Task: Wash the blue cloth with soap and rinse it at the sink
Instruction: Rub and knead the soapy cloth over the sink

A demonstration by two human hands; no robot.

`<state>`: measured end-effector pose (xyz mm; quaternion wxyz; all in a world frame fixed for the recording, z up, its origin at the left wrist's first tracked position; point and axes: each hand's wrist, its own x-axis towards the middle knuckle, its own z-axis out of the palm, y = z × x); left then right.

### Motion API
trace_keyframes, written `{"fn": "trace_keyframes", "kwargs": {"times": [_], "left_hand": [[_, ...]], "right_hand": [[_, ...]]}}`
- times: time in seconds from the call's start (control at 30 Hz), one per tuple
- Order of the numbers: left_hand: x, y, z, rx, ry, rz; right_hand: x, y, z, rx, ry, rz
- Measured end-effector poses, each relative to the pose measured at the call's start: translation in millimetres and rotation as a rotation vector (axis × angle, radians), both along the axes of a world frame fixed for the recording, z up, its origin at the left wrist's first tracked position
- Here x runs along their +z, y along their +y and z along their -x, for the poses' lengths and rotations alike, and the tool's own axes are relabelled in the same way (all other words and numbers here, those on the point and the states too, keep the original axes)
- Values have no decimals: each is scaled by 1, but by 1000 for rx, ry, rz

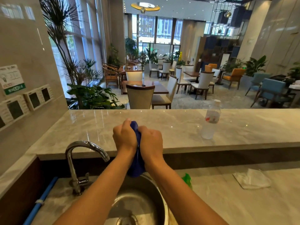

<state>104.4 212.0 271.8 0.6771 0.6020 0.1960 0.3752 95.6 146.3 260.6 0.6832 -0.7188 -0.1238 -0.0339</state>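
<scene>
Two hands work over the sink, L to R: chrome faucet (84,153) w/ no water seen running; left hand (125,137) & right hand (151,140) pressed together, both fisted tight on the blue cloth (136,166), bunched above the steel basin (146,184). Looks like wringing, prob late stage; can't tell if soap or rinse is done. Water bottle (211,120) on counter far R.

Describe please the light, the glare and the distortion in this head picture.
Head view: daylight from the tall windows is overexposed; small glare spots lie on the marble counter and the faucet; wide-angle distortion bends the side walls; both hands, left hand and right hand, gripping the blue cloth, look sharp.
</scene>
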Motion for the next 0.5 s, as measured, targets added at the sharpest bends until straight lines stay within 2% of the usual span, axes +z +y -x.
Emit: {"fn": "trace_keyframes", "kwargs": {"times": [0.2,0.33,0.43,0.5], "left_hand": [[1,-51,21,-123,-50,-147],[20,-51,-2,2,44,14],[13,-80,4,-36,23,-32],[8,-95,17,-85,10,-50]], "right_hand": [[14,-30,-36,-80,75,91],[19,-52,-13,-3,53,33],[36,-68,-31,-44,-3,92],[40,-80,-34,-39,63,-14]]}}
